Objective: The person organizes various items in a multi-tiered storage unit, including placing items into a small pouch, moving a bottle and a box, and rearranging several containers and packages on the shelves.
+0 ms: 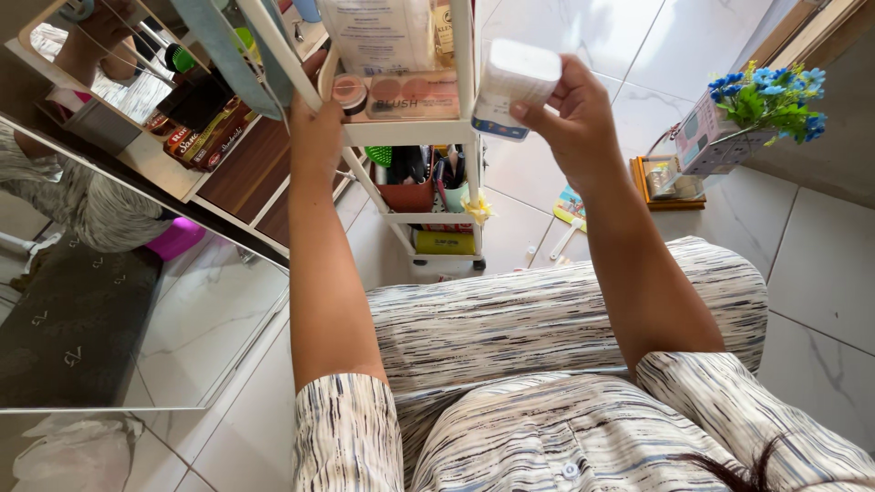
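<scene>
My right hand (574, 123) is raised in front of me, fingers closed around a white cylindrical jar (512, 84) with a blue band at its base, held beside the right post of a white tiered cart (415, 132). My left hand (314, 128) reaches up to the cart's top shelf by its left post; its fingers are hidden behind a teal cloth (228, 55), so I cannot tell what they touch. On that shelf lie a round compact (348, 93) and a flat blush palette (415, 96).
The cart's lower shelves hold a brown cup of brushes (407, 187) and a yellow box (444, 242). A mirror (118, 264) leans at the left. A box with blue flowers (738, 123) and a small orange tray (665, 187) sit on the tiled floor at right.
</scene>
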